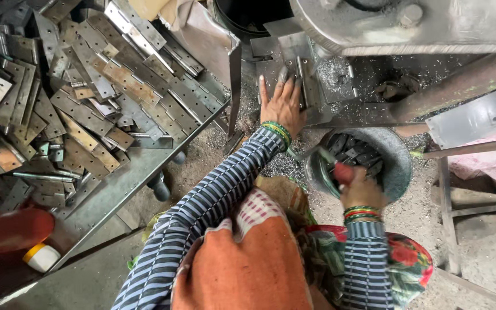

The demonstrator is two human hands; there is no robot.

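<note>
My left hand lies flat, fingers spread, pressing a metal hinge on the machine's grey work plate. My right hand hangs over a round grey bowl that holds several dark metal pieces, and it grips a tool with a red handle. The tool's working end is hidden inside the bowl. Both wrists wear green and red bangles, and both arms are in striped sleeves.
A metal tray at the left is heaped with several flat hinges. A red bottle with a yellow-and-white end lies at its near corner. The heavy machine body overhangs at top right, and metal shavings cover the floor.
</note>
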